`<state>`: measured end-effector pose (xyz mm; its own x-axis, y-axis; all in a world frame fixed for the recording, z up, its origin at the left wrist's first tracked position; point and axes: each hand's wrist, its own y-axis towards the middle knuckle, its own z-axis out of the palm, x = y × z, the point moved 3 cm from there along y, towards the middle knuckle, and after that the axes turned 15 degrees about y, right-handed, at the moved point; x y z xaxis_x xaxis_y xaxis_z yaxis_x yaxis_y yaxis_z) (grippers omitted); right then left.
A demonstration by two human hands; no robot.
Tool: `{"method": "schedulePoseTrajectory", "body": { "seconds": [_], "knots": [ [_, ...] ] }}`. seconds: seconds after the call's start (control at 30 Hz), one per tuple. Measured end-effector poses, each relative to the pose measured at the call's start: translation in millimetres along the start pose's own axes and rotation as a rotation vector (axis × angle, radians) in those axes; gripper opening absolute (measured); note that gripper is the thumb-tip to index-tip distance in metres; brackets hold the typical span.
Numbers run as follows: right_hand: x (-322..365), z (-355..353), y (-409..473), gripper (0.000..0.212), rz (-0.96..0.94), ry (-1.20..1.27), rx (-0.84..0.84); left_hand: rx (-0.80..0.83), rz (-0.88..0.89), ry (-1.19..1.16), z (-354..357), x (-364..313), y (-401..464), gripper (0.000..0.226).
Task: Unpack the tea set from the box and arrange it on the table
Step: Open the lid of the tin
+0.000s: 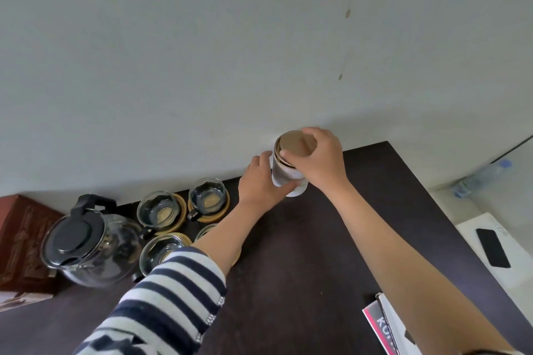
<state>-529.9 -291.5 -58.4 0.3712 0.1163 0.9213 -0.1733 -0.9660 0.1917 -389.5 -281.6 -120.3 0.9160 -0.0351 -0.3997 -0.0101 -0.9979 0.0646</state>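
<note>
A glass jar [284,171] with a round wooden lid [294,143] stands at the far edge of the dark table [302,253], against the wall. My left hand [261,184] grips the jar's body from the left. My right hand [320,158] holds the lid from above, fingers curled round its rim. Left of the jar stand several glass cups on wooden coasters, among them a cup [208,196] nearest the jar and a second cup [160,209] beside it. A glass teapot [89,242] with a black lid and handle sits at the far left.
A carved red-brown box [20,239] stands left of the teapot. A white carton with pink print [386,323] lies at the table's right front corner. Beyond the table's right edge are a white surface with a black phone [491,248] and a plastic bottle [484,177].
</note>
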Motion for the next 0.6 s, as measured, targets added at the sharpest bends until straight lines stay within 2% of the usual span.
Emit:
{"method": "schedulePoseTrajectory", "body": {
  "seconds": [0.2,0.37,0.43,0.6],
  "knots": [
    [9.3,-46.6,-34.6,0.049,-0.011,0.201,-0.175,0.009,0.036,0.012,-1.7,1.2,2.1,0.081],
    [-48.9,-65.1,-108.0,0.06,0.046,0.153,-0.343,0.022,0.051,0.006,-2.2,1.9,3.7,0.083],
    [-71.5,-56.9,-131.8,0.059,0.119,0.082,-0.34,0.019,0.054,0.004,-1.6,2.1,3.3,0.083],
    [-88.8,-15.0,-160.0,0.061,0.133,-0.031,-0.153,0.011,0.067,0.016,1.1,4.1,2.3,0.084]
  ]
}}
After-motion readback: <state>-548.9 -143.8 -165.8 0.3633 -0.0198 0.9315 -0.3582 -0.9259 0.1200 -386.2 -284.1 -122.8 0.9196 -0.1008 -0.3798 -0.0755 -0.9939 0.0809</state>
